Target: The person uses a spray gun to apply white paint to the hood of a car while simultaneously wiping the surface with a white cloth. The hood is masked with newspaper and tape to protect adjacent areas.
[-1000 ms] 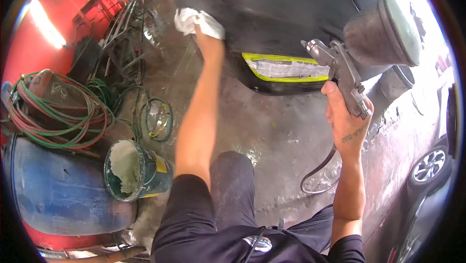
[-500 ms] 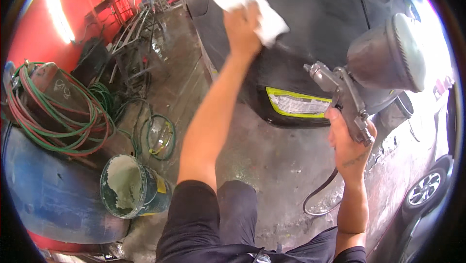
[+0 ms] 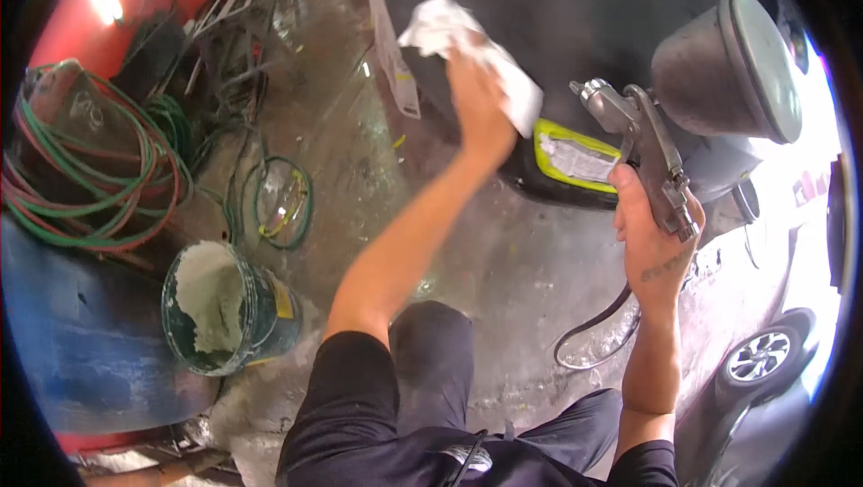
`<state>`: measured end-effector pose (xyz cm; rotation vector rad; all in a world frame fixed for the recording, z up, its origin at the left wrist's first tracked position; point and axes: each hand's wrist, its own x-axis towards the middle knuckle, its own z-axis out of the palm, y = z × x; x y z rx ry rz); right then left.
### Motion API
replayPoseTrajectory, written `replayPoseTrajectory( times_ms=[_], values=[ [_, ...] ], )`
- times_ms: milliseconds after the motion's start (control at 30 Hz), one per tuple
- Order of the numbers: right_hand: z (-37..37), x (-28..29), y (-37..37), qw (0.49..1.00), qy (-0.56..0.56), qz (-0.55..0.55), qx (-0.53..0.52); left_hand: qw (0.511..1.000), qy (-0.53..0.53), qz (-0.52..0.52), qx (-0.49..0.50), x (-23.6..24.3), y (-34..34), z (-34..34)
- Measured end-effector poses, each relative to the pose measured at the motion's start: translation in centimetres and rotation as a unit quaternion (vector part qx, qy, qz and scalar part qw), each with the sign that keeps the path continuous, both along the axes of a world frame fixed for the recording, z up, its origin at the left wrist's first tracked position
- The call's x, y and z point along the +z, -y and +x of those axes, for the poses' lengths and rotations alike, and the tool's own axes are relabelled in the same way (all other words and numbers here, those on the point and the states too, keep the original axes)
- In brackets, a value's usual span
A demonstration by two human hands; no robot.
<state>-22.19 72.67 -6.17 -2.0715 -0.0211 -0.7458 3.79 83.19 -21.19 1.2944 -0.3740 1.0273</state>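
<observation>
One crumpled white wipe, metal spray gun — dull, rounded cup

The person wears a black short-sleeved shirt with a faint purplish cast, its cloth softly creased. The left sleeve is loose and ends in a plain edge near the elbow; the right sleeve, of the same dark cloth, shows only partly at the lower rim. On the chest sits a small, pale, rounded print, crossed by a thin black cord. The trousers are dark charcoal, dulled over the left knee. Both the left grip and right grip are bare, the right bearing a dark, letter-like tattoo near the wrist.
</observation>
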Motion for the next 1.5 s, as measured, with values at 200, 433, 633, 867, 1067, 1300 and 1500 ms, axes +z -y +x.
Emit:
replayPoseTrajectory(
  times_ms=[200, 433, 633, 867, 1067, 1300, 1500],
  values=[
    [-0.5, -1.4, -0.6, 0.999, -0.001, -0.051, 0.009, 0.997, 0.018, -0.055, -0.059, -0.8, -3.6, 3.8],
    [-1.8, -3.5, -1.1, 0.995, -0.072, -0.070, -0.015, 0.968, -0.158, -0.180, -0.076, -4.6, -4.7, 7.8],
    [-1.8, -6.3, -0.3, 0.989, -0.122, -0.081, -0.021, 0.989, -0.089, 0.030, -0.113, -10.0, 3.3, -8.2],
    [-2.1, -8.4, 0.2, 0.983, -0.141, -0.117, -0.005, 0.934, -0.129, -0.272, -0.192, -8.7, -4.7, 10.2],
    [-1.0, -10.7, -1.3, 0.981, -0.091, -0.168, 0.026, 0.946, -0.189, -0.235, -0.117, -16.2, -1.8, 9.0],
    [-1.2, -13.5, -0.7, 0.976, -0.114, -0.180, 0.035, 0.645, -0.126, -0.640, -0.397, -20.3, 5.4, 7.0],
    [-2.4, -15.4, -0.7, 0.976, -0.138, -0.162, 0.052, 0.928, -0.215, -0.244, -0.182, -21.7, -13.3, 28.8]
  ],
)
